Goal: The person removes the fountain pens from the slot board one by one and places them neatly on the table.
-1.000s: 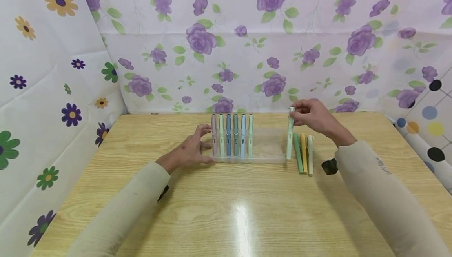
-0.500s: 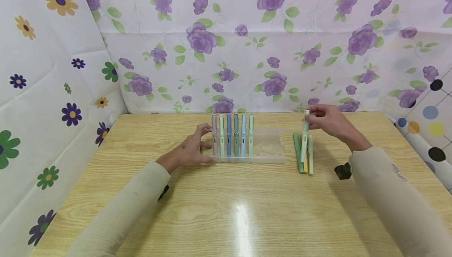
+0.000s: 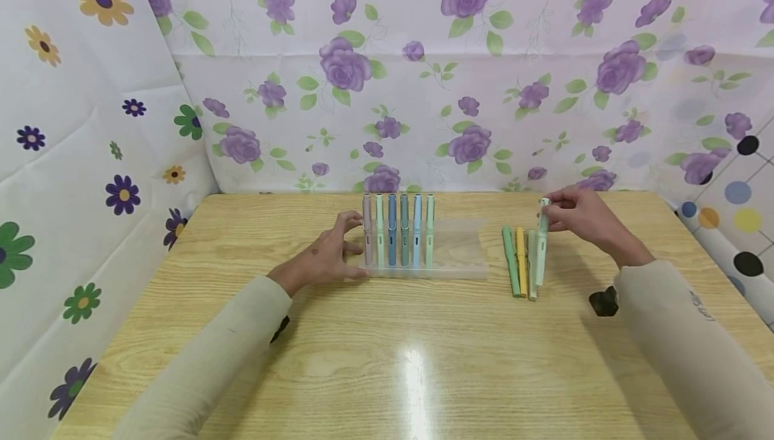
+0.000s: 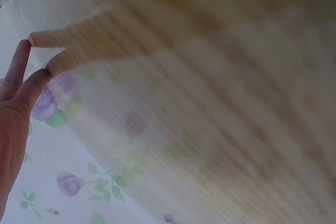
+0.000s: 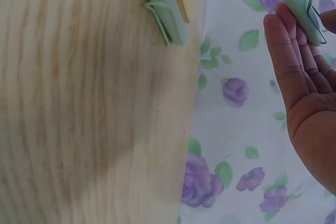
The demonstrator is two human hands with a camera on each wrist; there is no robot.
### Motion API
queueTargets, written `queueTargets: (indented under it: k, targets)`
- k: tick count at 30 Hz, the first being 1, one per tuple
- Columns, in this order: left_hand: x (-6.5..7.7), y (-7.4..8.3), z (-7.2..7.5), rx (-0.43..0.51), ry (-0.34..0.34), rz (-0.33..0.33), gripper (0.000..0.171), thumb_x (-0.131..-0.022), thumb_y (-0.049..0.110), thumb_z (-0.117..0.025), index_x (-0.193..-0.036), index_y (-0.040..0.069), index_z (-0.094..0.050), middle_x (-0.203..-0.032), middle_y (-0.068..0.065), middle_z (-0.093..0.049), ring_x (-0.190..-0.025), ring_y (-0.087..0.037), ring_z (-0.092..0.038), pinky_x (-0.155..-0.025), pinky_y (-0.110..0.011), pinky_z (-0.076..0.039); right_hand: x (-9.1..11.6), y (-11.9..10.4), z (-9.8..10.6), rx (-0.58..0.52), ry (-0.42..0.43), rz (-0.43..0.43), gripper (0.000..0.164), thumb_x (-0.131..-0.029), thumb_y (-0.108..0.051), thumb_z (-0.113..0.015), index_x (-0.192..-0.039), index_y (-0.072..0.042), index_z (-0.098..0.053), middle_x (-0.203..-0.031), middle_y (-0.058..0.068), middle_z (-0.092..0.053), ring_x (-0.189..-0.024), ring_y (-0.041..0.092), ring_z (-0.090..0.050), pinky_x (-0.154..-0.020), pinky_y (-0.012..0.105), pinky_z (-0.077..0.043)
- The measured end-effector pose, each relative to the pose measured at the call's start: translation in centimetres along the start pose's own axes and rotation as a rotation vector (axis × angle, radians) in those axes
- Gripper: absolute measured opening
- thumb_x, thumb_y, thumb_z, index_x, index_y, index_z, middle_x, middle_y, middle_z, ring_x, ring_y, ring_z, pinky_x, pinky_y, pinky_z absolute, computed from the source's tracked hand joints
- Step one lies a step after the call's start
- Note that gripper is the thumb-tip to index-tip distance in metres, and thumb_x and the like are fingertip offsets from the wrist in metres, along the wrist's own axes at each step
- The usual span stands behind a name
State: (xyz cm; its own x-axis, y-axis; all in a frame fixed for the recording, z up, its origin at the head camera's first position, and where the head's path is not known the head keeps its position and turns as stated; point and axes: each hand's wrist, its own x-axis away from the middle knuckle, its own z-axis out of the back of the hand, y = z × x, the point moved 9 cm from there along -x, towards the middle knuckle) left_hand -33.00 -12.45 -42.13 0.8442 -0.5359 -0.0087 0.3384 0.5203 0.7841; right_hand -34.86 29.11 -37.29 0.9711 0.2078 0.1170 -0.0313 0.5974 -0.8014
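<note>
In the head view my right hand (image 3: 583, 218) pinches a pale mint capped pen (image 3: 541, 252) by its cap end. The pen hangs nearly upright, just right of three lying pens: a green one (image 3: 511, 262), a yellow one (image 3: 521, 262) and a pale green one (image 3: 532, 272). A wire clip shows on the held pen (image 5: 302, 3) in the right wrist view. My left hand (image 3: 323, 252) holds the left end of a clear plastic pen rack (image 3: 453, 272), thumb at its front edge. Several capped pens stand in the rack, from a mauve one (image 3: 367, 238) to a light green one (image 3: 430, 232).
Everything sits on a glossy wood-grain table (image 3: 338, 359). Floral sheeting (image 3: 387, 91) hangs close behind it, and more patterned sheeting covers both sides. The rack's right half holds no pens. A small black object (image 3: 605, 301) shows under the right sleeve (image 3: 671, 332).
My right hand has carried the mint pen rightward and lower, from beside the rack's right end, across the lying pens, to their right side. The left hand and rack stay in place.
</note>
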Motion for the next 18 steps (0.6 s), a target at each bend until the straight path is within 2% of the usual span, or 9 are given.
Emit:
queueTargets:
  k: [10, 14, 18]
  targets:
    - [0.1, 0.0, 0.0, -0.005, -0.001, 0.019, 0.095, -0.08, 0.013, -0.087, -0.144, 0.022, -0.017, -0.161, -0.015, -0.023, -0.12, -0.029, -0.062, -0.1, -0.051, -0.047, 0.2, 2.7, -0.2, 0.005, -0.032, -0.06, 0.064, -0.104, -0.037, -0.052, -0.145, 0.01, -0.037, -0.133, 0.031, -0.051, -0.096, 0.017, -0.068, -0.092, 0.047, -0.053]
    - [0.1, 0.0, 0.0, -0.009, -0.004, 0.018, 0.094, -0.08, 0.014, -0.086, -0.143, 0.022, -0.017, -0.161, -0.015, -0.023, -0.12, -0.029, -0.062, -0.101, -0.051, -0.046, 0.4, 3.8, -0.4, 0.018, -0.047, -0.084, 0.065, -0.105, -0.038, -0.051, -0.145, 0.01, -0.037, -0.134, 0.032, -0.05, -0.102, 0.026, -0.068, -0.093, 0.048, -0.052]
    - [0.0, 0.1, 0.0, -0.005, -0.002, 0.008, 0.094, -0.08, 0.012, -0.087, -0.143, 0.021, -0.017, -0.161, -0.016, -0.022, -0.119, -0.03, -0.062, -0.1, -0.051, -0.047, 0.4, 4.7, -0.5, 0.004, -0.055, -0.1, 0.064, -0.105, -0.036, -0.05, -0.145, 0.012, -0.036, -0.134, 0.033, -0.05, -0.102, 0.027, -0.068, -0.091, 0.044, -0.054]
